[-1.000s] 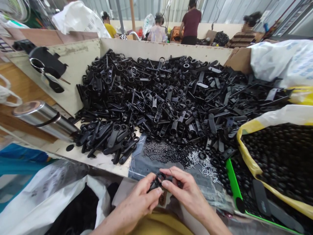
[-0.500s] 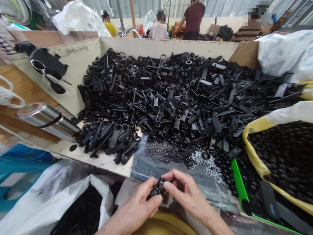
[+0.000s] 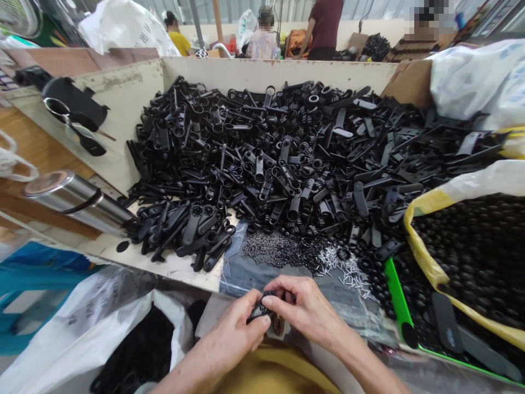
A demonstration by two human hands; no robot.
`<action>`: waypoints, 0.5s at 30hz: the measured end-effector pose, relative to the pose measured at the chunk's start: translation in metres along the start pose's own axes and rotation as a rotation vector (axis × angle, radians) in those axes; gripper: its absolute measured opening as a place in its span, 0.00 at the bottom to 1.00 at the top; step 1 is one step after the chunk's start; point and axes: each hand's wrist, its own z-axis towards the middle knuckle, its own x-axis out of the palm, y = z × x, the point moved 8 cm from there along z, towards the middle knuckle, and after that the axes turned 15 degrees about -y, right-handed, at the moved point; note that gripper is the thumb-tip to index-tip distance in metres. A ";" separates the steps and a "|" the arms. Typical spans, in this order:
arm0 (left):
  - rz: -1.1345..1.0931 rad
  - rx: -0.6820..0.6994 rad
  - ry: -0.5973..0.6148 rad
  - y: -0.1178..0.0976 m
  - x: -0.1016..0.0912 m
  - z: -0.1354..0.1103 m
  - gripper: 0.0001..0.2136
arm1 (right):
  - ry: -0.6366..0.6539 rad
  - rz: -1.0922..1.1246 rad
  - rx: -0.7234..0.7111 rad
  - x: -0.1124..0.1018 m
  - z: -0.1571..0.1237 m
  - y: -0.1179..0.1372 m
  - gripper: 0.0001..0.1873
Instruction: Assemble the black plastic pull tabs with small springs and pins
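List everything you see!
Black plastic pieces: countless, black, heaped centre
Tiny dark bits: countless, dark, front
Thin metal pins: many, silver, front
Cylindrical steel flask: one, silver, left
Flat green strip: one, green, right
Open plastic sack: one, white and yellow, right
White plastic bags: at least three, white, both sides
Blue plastic item: one, blue, left
Ringed item: one, black, left
Co-workers: four, varied clothes, background
Left hand: one, bare, front, holding small black part
Right hand: one, bare, front, touching same part

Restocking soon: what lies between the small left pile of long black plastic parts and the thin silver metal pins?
In the head view, some blue-grey sheet, then tiny dark pieces, brownish toward the pile, black toward the pins.
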 end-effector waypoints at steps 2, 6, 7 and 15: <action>-0.021 -0.021 0.006 -0.004 0.000 -0.001 0.17 | -0.004 0.048 0.031 -0.001 0.001 -0.002 0.12; -0.089 -0.088 0.022 -0.003 0.000 -0.003 0.25 | -0.071 0.174 0.095 -0.012 0.002 -0.011 0.21; -0.113 -0.095 0.004 -0.001 -0.003 -0.002 0.27 | -0.113 0.182 0.099 -0.016 0.001 -0.014 0.23; 0.001 0.307 -0.502 -0.032 -0.075 0.022 0.19 | -0.352 0.094 0.029 -0.034 -0.011 -0.034 0.24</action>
